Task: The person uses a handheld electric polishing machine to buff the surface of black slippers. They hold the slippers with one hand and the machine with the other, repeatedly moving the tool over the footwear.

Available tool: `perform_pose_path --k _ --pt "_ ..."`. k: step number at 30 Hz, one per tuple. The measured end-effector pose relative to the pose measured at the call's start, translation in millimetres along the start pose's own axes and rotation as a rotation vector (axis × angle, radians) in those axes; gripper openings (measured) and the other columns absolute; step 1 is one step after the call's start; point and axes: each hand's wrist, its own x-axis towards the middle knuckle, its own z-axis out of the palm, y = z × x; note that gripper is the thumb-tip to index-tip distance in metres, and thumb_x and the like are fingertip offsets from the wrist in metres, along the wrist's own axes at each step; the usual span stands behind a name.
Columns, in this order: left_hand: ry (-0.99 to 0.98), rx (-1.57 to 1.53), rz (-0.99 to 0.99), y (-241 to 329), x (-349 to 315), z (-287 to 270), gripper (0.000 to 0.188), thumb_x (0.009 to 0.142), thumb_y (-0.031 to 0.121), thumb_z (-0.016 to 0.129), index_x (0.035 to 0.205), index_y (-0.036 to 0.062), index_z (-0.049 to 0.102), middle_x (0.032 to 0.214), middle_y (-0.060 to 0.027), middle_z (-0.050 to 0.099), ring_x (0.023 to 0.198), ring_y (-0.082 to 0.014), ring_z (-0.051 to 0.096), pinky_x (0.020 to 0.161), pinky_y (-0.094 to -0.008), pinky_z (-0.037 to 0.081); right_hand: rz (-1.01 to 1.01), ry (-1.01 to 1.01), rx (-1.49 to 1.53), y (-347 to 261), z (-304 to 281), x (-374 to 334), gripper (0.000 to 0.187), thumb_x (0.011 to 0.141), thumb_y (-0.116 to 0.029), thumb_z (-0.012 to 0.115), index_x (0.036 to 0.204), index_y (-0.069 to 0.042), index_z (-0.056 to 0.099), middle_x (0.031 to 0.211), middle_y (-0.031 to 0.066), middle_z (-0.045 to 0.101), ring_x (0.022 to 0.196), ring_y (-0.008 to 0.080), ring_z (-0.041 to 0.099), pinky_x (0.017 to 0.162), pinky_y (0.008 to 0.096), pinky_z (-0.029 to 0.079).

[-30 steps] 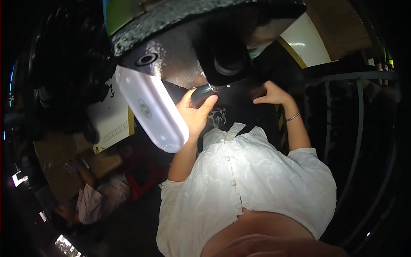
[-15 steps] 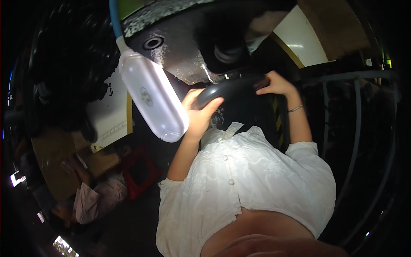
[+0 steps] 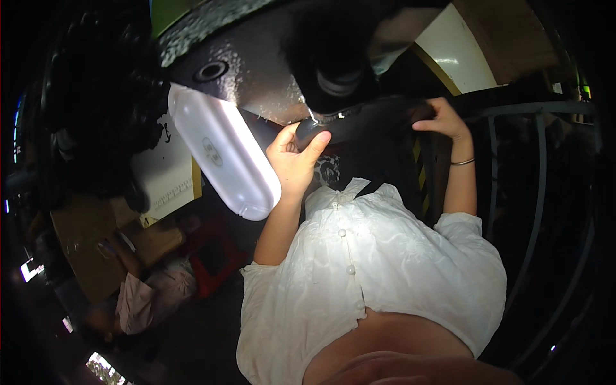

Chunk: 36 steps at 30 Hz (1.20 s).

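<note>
Black piece (image 3: 312,131), blurred beyond left hand (image 3: 294,168)

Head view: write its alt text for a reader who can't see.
The person's left hand grips a dark piece by a dark machine; the right hand is farther right, its contact unclear. A pale capsule-shaped object is at left.

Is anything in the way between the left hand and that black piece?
Nothing visible: the left hand grips the black piece directly. The white rounded housing is to the left of that hand, not between them. Whether the right hand touches it is unclear.
</note>
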Motion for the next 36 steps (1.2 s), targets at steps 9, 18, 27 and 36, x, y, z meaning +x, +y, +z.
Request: perform_pose_path --k 9,18,27,36 --pt "0.021 -0.053 0.038 0 0 1 0.023 0.074 0.003 0.072 0.088 0.0029 0.054 0.085 -0.0045 0.062 0.075 -0.0064 0.056 0.069 -0.0201 0.045 -0.415 0.192 0.333 -34 -40 0 0.046 0.066 0.003 0.069 0.110 0.002 0.056 0.102 0.0065 0.061 0.094 0.0152 0.058 0.086 0.0273 0.045" --pt "0.206 0.226 0.121 -36 -11 -66 0.025 0.075 0.006 0.071 0.092 0.0016 0.054 0.090 -0.0051 0.060 0.082 -0.0090 0.056 0.076 -0.0217 0.044 -0.504 0.119 0.330 -59 -12 19 0.053 0.065 0.008 0.069 0.115 0.001 0.054 0.108 0.0072 0.059 0.096 0.0141 0.057 0.086 0.0272 0.046" --pt "0.291 0.033 0.128 -15 -41 -108 0.033 0.078 0.007 0.068 0.106 -0.0034 0.055 0.100 -0.0087 0.061 0.090 -0.0137 0.057 0.085 -0.0259 0.043 -0.335 0.116 0.281 -78 55 36 0.033 0.064 0.003 0.074 0.096 0.002 0.063 0.086 0.0052 0.066 0.078 0.0103 0.061 0.074 0.0228 0.048" --pt "0.259 0.358 0.048 -10 -69 -157 0.036 0.077 0.008 0.070 0.107 -0.0037 0.055 0.102 -0.0091 0.061 0.092 -0.0148 0.058 0.085 -0.0259 0.044 -0.454 -0.026 0.153 -98 101 53 0.044 0.064 -0.010 0.078 0.103 0.001 0.061 0.089 0.0065 0.065 0.081 0.0119 0.060 0.077 0.0249 0.048"
